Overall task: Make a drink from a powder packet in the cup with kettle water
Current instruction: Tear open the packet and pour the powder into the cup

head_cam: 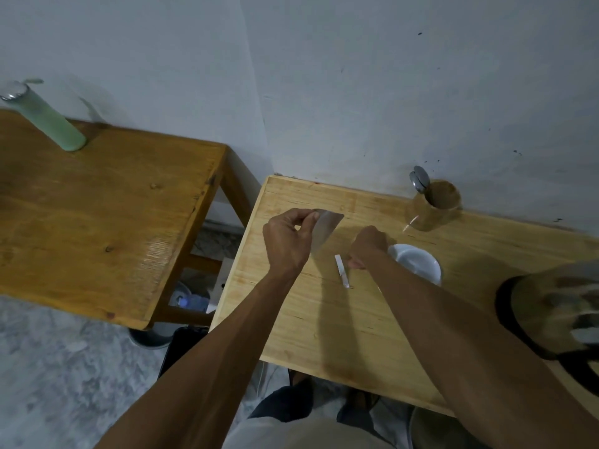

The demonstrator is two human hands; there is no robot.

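Observation:
My left hand [287, 243] pinches a silvery powder packet [325, 231] by its upper edge, above the light wooden table [324, 319]. A narrow torn strip [342, 271] lies on the table just below the packet. Right of the strip, my right hand [368, 246] hovers low with its fingers curled; I cannot tell whether it holds anything. A white cup [418, 262] stands just right of that hand, partly hidden by my forearm. No kettle shows clearly.
A wooden holder [436, 205] with a metal spoon [419, 179] stands at the back by the wall. A darker wooden table [97, 202] to the left carries a green bottle [48, 118]. A dark blurred object [551, 309] fills the right edge.

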